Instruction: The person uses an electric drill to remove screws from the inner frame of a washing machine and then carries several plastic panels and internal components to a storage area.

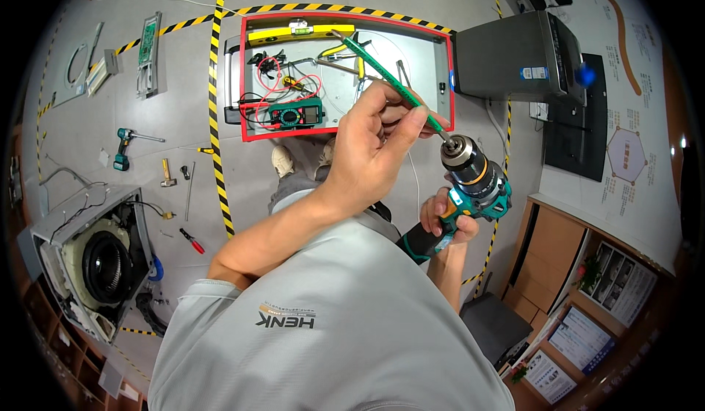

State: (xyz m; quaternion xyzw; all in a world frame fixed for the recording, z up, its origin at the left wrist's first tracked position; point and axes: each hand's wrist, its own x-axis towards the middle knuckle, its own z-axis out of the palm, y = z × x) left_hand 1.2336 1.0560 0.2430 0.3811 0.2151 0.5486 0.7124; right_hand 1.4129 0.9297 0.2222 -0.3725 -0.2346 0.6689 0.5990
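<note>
My left hand [378, 135] is closed in a pinch on a slim green pencil-like stick [389, 77]. One end, with a pale brownish tip, points up and away to the left over the tool tray. The lower end slants to the chuck of a teal and black cordless drill [481, 187]; whether it touches or enters the jaws I cannot tell. My right hand [444, 216] is wrapped around the drill's grip. The drill is tilted with its chuck upward, and the palm side of my right hand is partly hidden behind it.
Ahead, a red-rimmed tray [345, 135] holds a yellow spirit level [301, 35], a multimeter [294, 114] and pliers. A dark grey cabinet [507, 58] stands at right. On the left floor lie another drill [123, 150], a hammer [167, 172] and an opened washer-like machine [92, 264].
</note>
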